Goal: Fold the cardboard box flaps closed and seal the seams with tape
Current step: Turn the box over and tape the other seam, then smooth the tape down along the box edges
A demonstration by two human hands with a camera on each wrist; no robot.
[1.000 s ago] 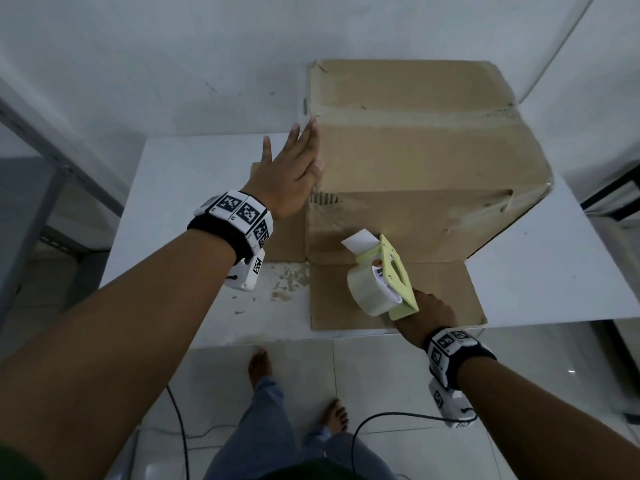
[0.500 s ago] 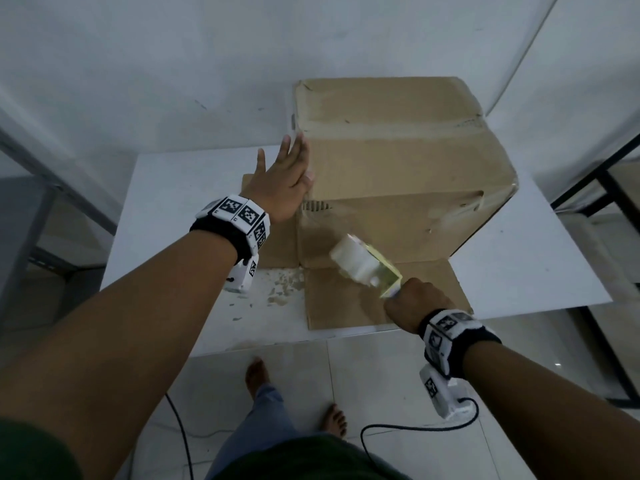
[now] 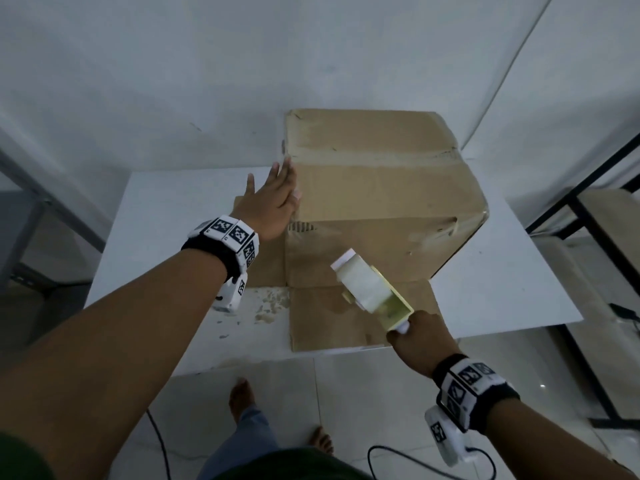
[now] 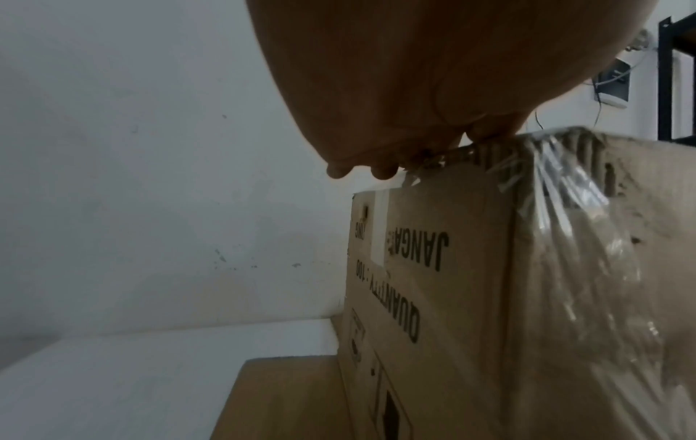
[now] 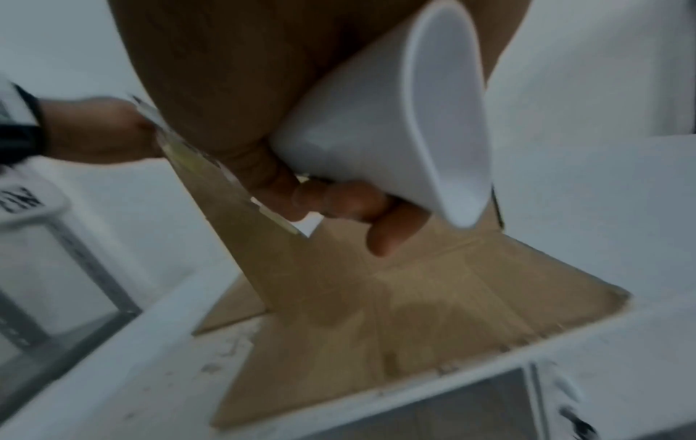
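Observation:
A brown cardboard box [image 3: 377, 188] stands on the white table [image 3: 180, 216], its top flaps down with an old tape seam across them. Its lower flaps [image 3: 346, 317] lie spread flat on the table in front and to the left. My left hand [image 3: 273, 199] lies flat, fingers straight, against the box's top left edge; the fingertips [image 4: 485, 138] touch that edge beside crumpled clear tape [image 4: 565, 202]. My right hand [image 3: 420, 336] grips the white handle [image 5: 395, 125] of a yellow-green tape dispenser [image 3: 370, 289], whose roll points at the box's front face without touching it.
The table's near edge [image 3: 311, 355] runs just under the front flap. A black shelf frame [image 3: 581, 209] stands to the right, a grey metal frame [image 3: 41, 202] to the left. The wall is close behind the box. Bare feet and a black cable [image 3: 398, 459] are on the floor.
My right hand has turned the dispenser from upright and face-on to tilted, roll end toward the box's front. The left hand stays on the box's top left edge.

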